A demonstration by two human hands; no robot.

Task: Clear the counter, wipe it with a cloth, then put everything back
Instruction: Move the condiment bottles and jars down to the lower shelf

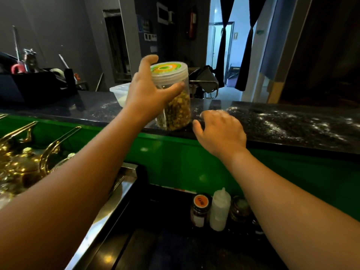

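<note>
HOLD: left grip [148, 94] curls round clear plastic jar of yellow-green dried bits [175, 110], tilted at dark speckled worktop [282, 121] near edge, likely for clearing | FREE: right grip [218, 131] spread, empty, beside jar.

So the jar [175, 106] is clear plastic, with a cloudy white screw lid [169, 72] that has a green, orange and yellow sticker on top. It's over half full of yellowish-green dried bits. It stands pretty much upright at the front edge of the counter [282, 123], with the left hand [148, 90] wrapped around it just under the lid. Can't tell if the bottom actually touches. The counter is dark speckled stone, dusted with white powder to the right.
</note>
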